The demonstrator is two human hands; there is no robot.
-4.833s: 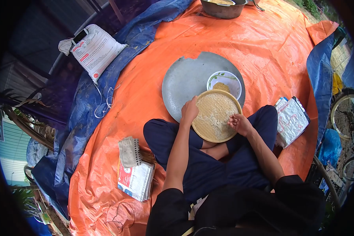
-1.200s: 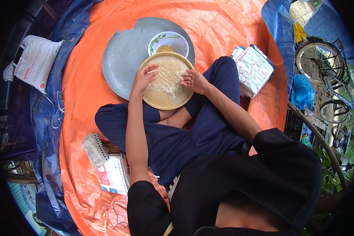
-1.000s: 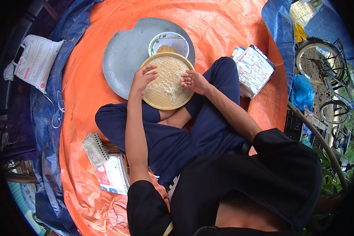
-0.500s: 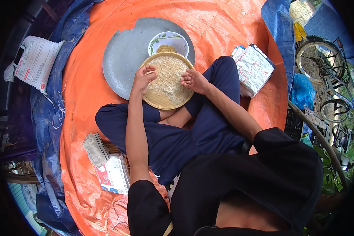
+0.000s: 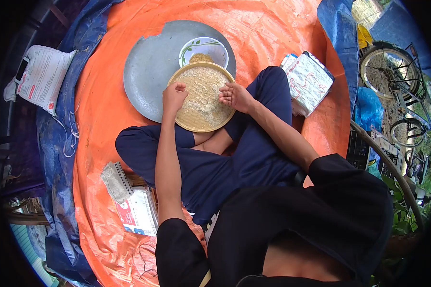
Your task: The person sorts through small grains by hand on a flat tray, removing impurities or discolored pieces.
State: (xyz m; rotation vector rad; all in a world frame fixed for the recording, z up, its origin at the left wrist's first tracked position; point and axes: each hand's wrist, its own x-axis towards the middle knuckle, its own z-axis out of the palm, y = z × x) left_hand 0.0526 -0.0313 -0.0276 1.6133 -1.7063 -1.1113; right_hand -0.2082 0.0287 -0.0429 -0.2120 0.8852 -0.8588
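Observation:
A round woven winnowing tray (image 5: 202, 129) rests across my crossed legs, its far edge overlapping a bowl and a grey metal platter. Pale grain (image 5: 202, 91) is spread over it. Above the tray's left side, my left hand (image 5: 175, 98) has its fingers curled in toward the thumb; anything pinched there is too small to make out. My right hand (image 5: 235, 97) hovers over the right side, fingers loosely bent and apart, with nothing visible in them. Behind the tray stands the white bowl (image 5: 217, 47) with green leaf patterns, holding brownish grain (image 5: 201, 58).
The grey platter (image 5: 143, 71) with a chipped edge lies on an orange tarp (image 5: 273, 33). A folded printed sack (image 5: 311, 83) is at right, a white bag (image 5: 45, 76) at left. A spiral notebook (image 5: 117, 182) lies near my left leg. A bicycle (image 5: 392, 71) stands beyond the tarp.
My left hand's fingers have curled in more closely, and the hand sits slightly farther left. My right hand and the tray have stayed nearly the same; the view shifted slightly.

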